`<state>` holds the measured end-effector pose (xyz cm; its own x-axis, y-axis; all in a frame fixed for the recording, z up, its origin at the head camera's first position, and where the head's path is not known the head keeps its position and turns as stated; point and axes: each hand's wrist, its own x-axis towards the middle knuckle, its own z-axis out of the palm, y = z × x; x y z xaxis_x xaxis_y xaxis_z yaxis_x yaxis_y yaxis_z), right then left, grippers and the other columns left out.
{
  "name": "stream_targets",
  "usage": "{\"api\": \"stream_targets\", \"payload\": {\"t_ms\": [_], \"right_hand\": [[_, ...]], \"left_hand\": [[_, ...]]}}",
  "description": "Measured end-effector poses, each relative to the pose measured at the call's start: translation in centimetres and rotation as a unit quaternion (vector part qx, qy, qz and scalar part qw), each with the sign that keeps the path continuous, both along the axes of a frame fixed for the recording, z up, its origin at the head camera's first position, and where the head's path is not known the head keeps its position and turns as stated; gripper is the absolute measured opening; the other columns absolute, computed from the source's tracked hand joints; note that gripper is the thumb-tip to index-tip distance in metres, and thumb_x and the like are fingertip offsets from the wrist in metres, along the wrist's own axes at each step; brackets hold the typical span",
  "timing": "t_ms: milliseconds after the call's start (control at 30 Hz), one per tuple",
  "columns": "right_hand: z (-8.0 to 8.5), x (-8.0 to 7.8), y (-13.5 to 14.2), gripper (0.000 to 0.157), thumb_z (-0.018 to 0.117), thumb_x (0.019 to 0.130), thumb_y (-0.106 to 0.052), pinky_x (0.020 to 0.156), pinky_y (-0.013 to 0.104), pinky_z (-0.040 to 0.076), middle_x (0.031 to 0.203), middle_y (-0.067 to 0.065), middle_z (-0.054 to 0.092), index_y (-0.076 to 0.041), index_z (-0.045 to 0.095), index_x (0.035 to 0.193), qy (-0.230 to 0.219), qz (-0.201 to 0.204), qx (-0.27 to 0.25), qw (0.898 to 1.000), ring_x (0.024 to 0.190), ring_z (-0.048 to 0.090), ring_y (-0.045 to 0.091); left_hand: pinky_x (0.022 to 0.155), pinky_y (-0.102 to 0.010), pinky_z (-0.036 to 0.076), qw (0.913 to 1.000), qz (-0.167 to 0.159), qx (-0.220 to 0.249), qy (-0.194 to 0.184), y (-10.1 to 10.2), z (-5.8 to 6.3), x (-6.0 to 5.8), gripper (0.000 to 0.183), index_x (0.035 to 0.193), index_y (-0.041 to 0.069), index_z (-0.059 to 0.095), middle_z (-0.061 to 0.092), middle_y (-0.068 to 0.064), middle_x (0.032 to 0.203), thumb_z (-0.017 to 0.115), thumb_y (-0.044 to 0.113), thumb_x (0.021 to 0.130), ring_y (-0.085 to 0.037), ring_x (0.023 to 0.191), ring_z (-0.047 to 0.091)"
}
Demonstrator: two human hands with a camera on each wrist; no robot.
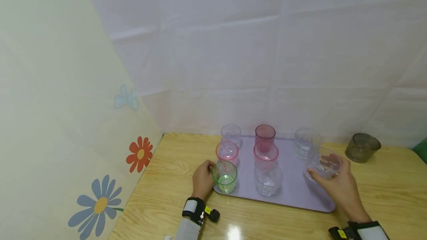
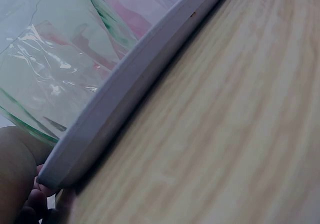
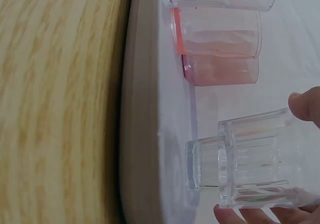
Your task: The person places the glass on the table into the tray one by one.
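My right hand grips a clear faceted glass between thumb and fingers. In the right wrist view this glass is raised off the lilac tray, with another clear glass standing behind it. At the tray's near left corner, my left hand holds the rim, its fingers partly hidden. Right beside that hand stands a green-tinted glass. Behind it are a pink-rimmed glass and a clear one.
The tray's middle row has a clear glass, a pink-rimmed glass and a dark pink glass. A smoky grey glass stands on the wooden table, right of the tray. A wall covering rises behind.
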<state>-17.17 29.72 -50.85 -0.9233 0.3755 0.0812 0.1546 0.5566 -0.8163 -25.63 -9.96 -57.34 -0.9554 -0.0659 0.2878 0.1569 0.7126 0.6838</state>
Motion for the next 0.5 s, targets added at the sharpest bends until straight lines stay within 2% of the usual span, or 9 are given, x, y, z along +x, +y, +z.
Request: {"api": "stream_targets", "payload": {"t_ms": [167,367,500], "right_hand": [[0.12,-0.39,-0.08,0.114,0.082,0.092,-0.041,0.109,0.075,0.037,0.16,0.042,0.033,0.005,0.008,0.164,-0.038,-0.005,-0.008,0.999,0.143,0.037,0.061],[-0.3,-0.52,-0.26,0.112,0.084,0.092,-0.039,0.107,0.074,0.039,0.155,0.042,0.04,0.008,0.01,0.162,-0.025,0.001,0.004,1.0,0.14,0.041,0.06],[-0.5,-0.6,-0.27,0.114,0.084,0.091,-0.039,0.109,0.075,0.036,0.157,0.043,0.036,0.009,0.01,0.162,-0.029,-0.002,0.008,1.0,0.141,0.039,0.062]], "left_hand": [[0.065,-0.029,0.045,1.0,-0.003,0.004,-0.004,0.02,-0.03,-0.04,0.01,0.095,0.013,0.073,0.067,0.002,0.082,0.066,0.007,0.096,-0.01,0.072,0.056],[0.066,-0.028,0.045,0.9999,-0.003,0.009,-0.009,0.05,0.09,-0.02,0.01,0.094,0.013,0.073,0.066,0.002,0.082,0.066,0.006,0.096,-0.01,0.072,0.055],[0.066,-0.028,0.045,0.9999,-0.002,0.006,-0.009,0.04,0.09,-0.04,0.01,0.094,0.013,0.073,0.066,0.002,0.082,0.066,0.006,0.096,-0.01,0.072,0.055]]}}
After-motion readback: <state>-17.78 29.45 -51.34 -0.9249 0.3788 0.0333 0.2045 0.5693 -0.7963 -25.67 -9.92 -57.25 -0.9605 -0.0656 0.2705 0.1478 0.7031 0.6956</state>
